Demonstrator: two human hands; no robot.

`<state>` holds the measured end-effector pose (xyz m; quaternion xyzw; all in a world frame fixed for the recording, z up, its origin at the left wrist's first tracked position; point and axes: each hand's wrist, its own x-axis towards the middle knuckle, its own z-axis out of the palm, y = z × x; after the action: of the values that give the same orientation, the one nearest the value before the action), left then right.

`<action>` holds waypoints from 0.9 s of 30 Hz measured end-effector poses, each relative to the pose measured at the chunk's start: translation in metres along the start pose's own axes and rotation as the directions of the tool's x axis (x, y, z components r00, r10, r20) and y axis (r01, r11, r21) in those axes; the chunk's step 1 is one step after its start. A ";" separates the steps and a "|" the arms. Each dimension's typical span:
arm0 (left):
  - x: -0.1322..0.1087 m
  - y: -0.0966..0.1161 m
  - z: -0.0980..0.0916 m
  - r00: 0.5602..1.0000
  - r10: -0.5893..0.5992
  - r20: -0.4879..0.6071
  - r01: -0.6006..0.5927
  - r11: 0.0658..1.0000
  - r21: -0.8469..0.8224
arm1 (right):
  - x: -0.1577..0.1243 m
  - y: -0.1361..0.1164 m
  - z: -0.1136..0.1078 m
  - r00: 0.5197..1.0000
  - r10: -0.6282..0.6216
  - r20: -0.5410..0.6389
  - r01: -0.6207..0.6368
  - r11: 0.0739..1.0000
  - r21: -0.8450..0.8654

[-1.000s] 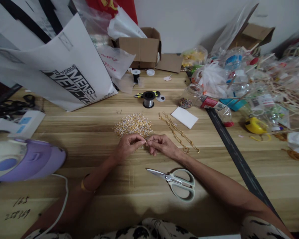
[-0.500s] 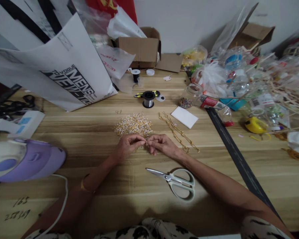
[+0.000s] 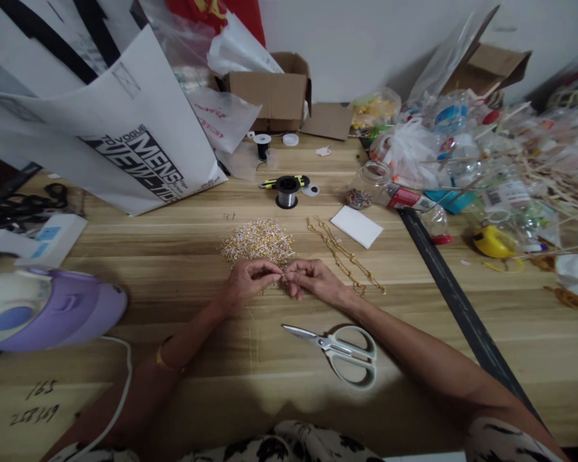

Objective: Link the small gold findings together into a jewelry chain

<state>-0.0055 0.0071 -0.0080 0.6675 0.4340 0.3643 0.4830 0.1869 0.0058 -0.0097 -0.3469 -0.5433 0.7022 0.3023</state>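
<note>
My left hand (image 3: 251, 282) and my right hand (image 3: 313, 277) meet fingertip to fingertip, both closed in a pinch. Whatever lies between the fingertips is too small to make out. Just beyond them is a pile of small gold and silver beads or findings (image 3: 257, 240), partly covered by my fingers. Gold chains (image 3: 340, 251) stretch across the table to the right of the pile. Nearer to me, below my right hand, lie scissors (image 3: 340, 350) with pale green handles, their blades pointing left.
A spool of silver wire (image 3: 287, 192) stands behind the pile, beside a yellow-black cutter (image 3: 270, 183). A white card (image 3: 356, 226) and a jar of beads (image 3: 368, 186) are at right. A purple-and-white iron-like appliance (image 3: 62, 308) and a large paper bag (image 3: 139, 128) occupy the left.
</note>
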 end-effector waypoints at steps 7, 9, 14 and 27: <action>0.000 0.006 0.000 1.000 -0.015 0.001 0.015 1.000 0.016 | -0.001 -0.003 0.001 1.000 0.009 -0.005 -0.009 1.000 0.002; 0.000 0.007 0.000 1.000 -0.002 0.004 0.002 1.000 0.027 | -0.001 -0.003 0.001 1.000 0.014 -0.009 -0.014 1.000 0.006; -0.001 0.007 0.001 1.000 0.027 0.006 -0.027 0.998 0.058 | -0.001 -0.003 0.001 1.000 0.014 -0.016 -0.015 1.000 -0.011; -0.002 0.009 -0.001 1.000 0.010 0.008 -0.010 0.999 -0.047 | -0.006 -0.007 0.004 0.997 -0.068 0.029 0.073 0.972 -0.223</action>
<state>-0.0049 0.0041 0.0007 0.6599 0.4200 0.3738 0.4984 0.1872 0.0007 -0.0017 -0.3518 -0.6340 0.6290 0.2805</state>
